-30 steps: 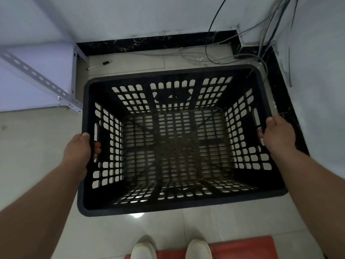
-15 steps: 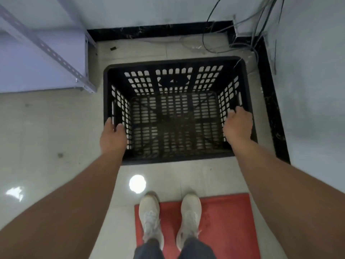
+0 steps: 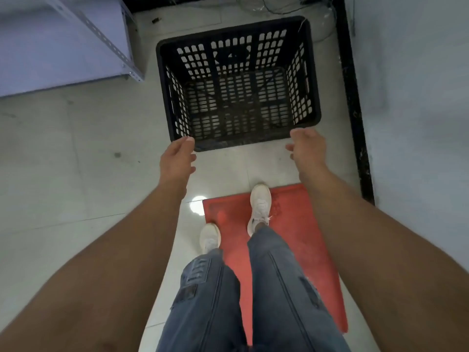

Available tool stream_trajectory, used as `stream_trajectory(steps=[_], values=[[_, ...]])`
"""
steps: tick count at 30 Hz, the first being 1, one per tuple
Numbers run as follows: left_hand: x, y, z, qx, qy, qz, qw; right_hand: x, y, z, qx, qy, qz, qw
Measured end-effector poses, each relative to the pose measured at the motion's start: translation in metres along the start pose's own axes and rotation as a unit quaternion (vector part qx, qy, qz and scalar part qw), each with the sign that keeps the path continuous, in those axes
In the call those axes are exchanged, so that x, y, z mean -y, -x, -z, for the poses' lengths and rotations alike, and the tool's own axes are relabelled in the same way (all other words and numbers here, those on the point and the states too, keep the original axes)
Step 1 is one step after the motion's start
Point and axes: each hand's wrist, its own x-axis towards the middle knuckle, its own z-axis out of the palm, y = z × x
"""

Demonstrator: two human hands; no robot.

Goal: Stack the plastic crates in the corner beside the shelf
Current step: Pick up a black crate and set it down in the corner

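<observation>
A black perforated plastic crate (image 3: 236, 34) stands upright and empty on the tiled floor, in the corner between the metal shelf (image 3: 111, 47) on the left and the wall (image 3: 411, 97) on the right. My left hand (image 3: 177, 158) hovers just off the crate's near left corner, fingers apart, holding nothing. My right hand (image 3: 308, 151) is at the near right corner, also open and off the crate. Only one crate is in sight.
Loose cables (image 3: 286, 6) lie on the floor behind the crate. A black skirting strip (image 3: 355, 110) runs along the right wall. A red mat (image 3: 299, 240) lies under my feet. A small dark object (image 3: 155, 20) sits by the shelf leg.
The crate was carried down and set on the floor in the corner. Both hands let go of its side handles and drew back to its near edge; one foot stepped back.
</observation>
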Motion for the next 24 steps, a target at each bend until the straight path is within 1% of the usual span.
stream_trajectory(steps=[5,9,12,17,20,24], values=[[0.006,0.046,0.025,0.035,-0.013,-0.007,0.999,-0.013,0.063,0.020,-0.036,-0.066,-0.004,0.997],[0.007,0.082,0.045,0.091,-0.025,-0.041,0.995,-0.030,0.119,0.029,-0.069,-0.083,0.008,0.994],[0.010,0.112,0.059,0.130,-0.051,-0.066,0.988,-0.048,0.159,0.033,-0.094,-0.113,0.002,0.989],[0.026,0.151,0.069,0.184,-0.102,-0.089,0.974,-0.085,0.220,0.046,-0.139,-0.130,-0.011,0.982],[0.040,0.171,0.069,0.226,-0.146,-0.098,0.958,-0.109,0.256,0.061,-0.162,-0.140,-0.020,0.977],[0.055,0.205,0.065,0.278,-0.158,-0.107,0.941,-0.142,0.300,0.084,-0.170,-0.126,-0.018,0.977]])
